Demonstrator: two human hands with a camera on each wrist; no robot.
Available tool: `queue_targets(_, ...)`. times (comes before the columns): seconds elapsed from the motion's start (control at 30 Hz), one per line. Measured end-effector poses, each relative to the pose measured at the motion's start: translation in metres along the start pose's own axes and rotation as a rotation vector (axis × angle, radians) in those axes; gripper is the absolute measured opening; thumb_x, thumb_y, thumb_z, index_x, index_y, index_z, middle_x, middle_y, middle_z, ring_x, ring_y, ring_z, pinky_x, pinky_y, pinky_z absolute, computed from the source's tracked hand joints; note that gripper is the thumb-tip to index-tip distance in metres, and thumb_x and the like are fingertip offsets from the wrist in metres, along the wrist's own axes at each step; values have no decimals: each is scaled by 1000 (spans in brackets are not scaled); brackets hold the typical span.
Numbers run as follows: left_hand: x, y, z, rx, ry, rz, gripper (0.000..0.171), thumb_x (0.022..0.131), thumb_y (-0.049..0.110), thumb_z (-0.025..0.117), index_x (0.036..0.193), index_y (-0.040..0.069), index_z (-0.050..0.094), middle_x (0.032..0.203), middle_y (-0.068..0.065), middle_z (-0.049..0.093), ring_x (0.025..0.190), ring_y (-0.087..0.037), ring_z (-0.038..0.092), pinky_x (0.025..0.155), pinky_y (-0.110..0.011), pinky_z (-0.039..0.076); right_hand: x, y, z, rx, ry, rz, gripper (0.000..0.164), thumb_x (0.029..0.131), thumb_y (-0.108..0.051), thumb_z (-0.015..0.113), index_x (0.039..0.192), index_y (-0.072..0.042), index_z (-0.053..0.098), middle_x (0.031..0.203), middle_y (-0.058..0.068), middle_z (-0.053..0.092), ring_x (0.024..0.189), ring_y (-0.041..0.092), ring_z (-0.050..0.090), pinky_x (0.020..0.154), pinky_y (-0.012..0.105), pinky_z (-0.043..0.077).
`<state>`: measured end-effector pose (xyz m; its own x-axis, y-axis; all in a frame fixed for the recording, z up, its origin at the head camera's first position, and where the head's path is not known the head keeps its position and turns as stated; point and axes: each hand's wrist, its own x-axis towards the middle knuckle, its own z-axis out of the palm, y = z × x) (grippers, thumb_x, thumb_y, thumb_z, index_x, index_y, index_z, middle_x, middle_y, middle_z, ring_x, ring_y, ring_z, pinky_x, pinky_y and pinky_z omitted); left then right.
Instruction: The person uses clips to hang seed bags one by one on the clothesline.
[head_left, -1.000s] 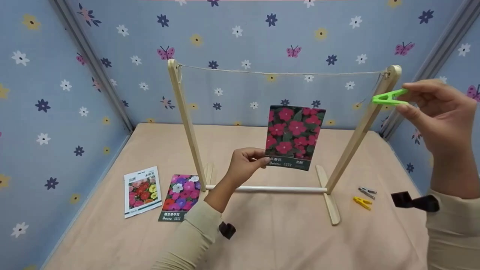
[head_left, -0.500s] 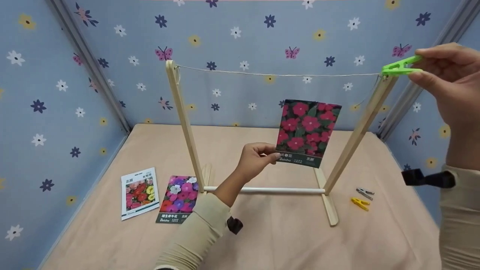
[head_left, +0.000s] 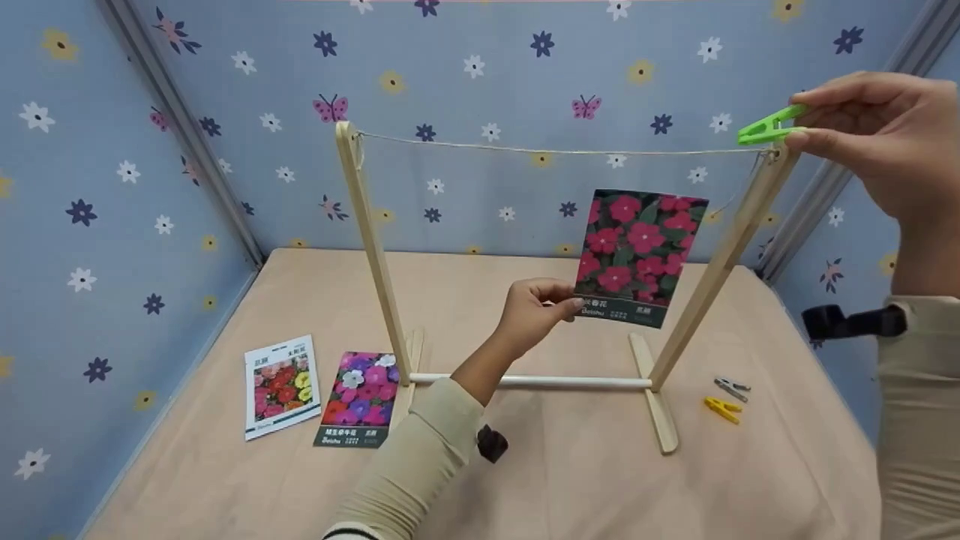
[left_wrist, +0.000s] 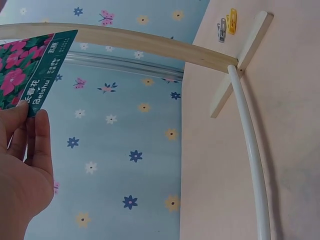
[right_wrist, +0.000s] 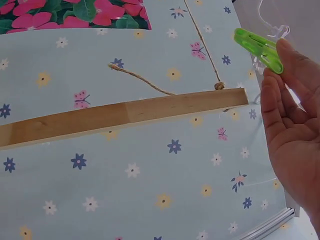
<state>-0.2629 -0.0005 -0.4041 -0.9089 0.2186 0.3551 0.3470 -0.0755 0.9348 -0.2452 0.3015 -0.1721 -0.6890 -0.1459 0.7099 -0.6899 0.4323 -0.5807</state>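
While left grip [head_left: 534, 313] pinched pink-flowered packet [head_left: 643, 251], right grip [head_left: 889, 139] pinched green clip [head_left: 760, 134] near string [head_left: 570, 152]. I saw nothing clipped up; work looked early. White packet [head_left: 282, 386], purple-flowered packet [head_left: 358, 396] lay down-left of left grip; yellow clip [head_left: 722, 409], grey clip [head_left: 730, 388] below right grip.

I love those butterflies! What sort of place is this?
Maybe a small indoor booth: blue flower-patterned walls on three sides, long grey metallic-looking strips at the corners, and a flat peach-coloured tabletop between.
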Motion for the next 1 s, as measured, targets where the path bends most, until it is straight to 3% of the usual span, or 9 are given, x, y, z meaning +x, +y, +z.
queue_targets(0.1,2,1,4,-2,5,-2,14,84,-4,72,97,-8,73,85,-13,72,63,-10,65,67,-30,58,5,1,-3,52,-44,31,22,84,10,68,106,9,69,98,7,69,79,13,66,81,13,51)
queue_targets(0.27,7,3,10,-13,9,19,13,85,-4,72,96,-9,73,83,-13,71,64,-11,66,67,-31,59,11,1,-4,7,-77,7,17,86,9,67,103,9,70,96,5,69,79,12,65,81,12,50)
queue_targets(0.6,15,5,20,42,8,31,14,85,-1,72,98,-6,74,86,-13,72,66,-14,68,67,-29,58,15,1,-2,-50,-141,43,14,86,5,69,96,14,69,88,1,68,76,10,65,78,9,49)
queue_targets(1.0,18,10,34,33,9,24,12,85,-3,72,96,-7,74,83,-12,72,64,-12,66,66,-27,58,21,-5,0,-105,-153,55,10,85,2,71,87,12,71,81,-2,67,73,9,62,75,8,49)
